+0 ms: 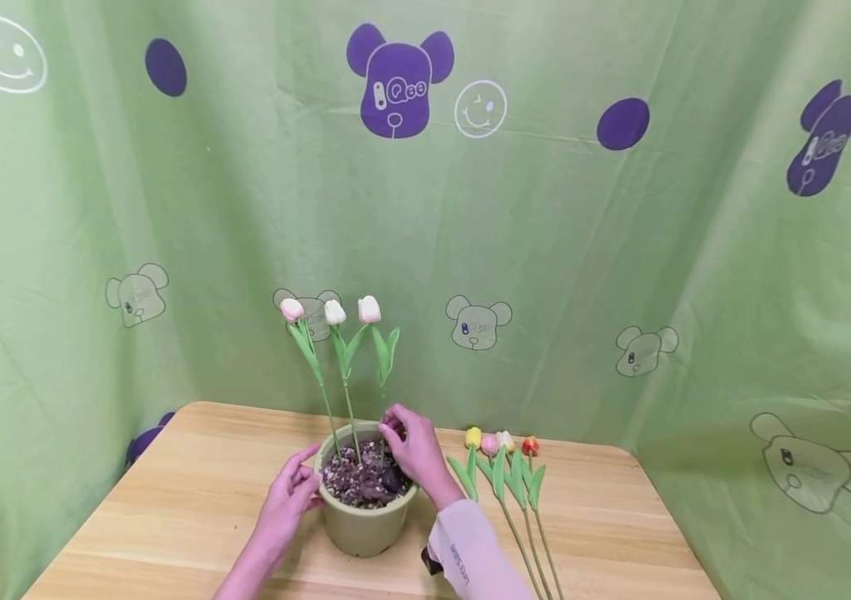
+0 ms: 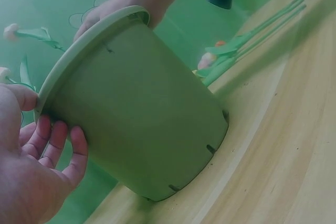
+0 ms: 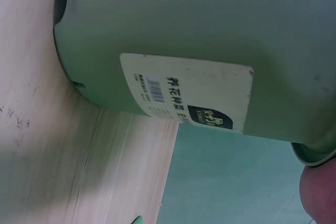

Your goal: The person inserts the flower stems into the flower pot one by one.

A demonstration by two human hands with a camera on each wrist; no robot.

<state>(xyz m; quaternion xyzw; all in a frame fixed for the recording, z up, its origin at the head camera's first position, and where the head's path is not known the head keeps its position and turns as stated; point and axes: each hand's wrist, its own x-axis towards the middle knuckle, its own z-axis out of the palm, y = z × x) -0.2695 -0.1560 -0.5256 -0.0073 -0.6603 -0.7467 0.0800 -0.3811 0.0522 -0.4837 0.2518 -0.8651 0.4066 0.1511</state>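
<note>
Left hand [image 1: 292, 492] pinches the pot [image 1: 363, 533] by its left rim. Right hand [image 1: 416, 446] pinches the rightmost of 3 upright tulips [image 1: 369, 309]. Label [image 3: 194, 92]: visible in right wrist view only.

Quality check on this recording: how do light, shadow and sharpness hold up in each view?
Head view: bright, even light, potted flowers fairly clear; left wrist view: hazy and soft, a shadow on the table near the pot; right wrist view: dimmer, the label's smallest print too blurred to read.

Green curtain [image 1: 545, 225] behind and at both sides; printed bear heads [image 1: 398, 112], winking smileys [image 1: 481, 109]; round-cornered pale wooden table [image 1: 147, 525].
</note>
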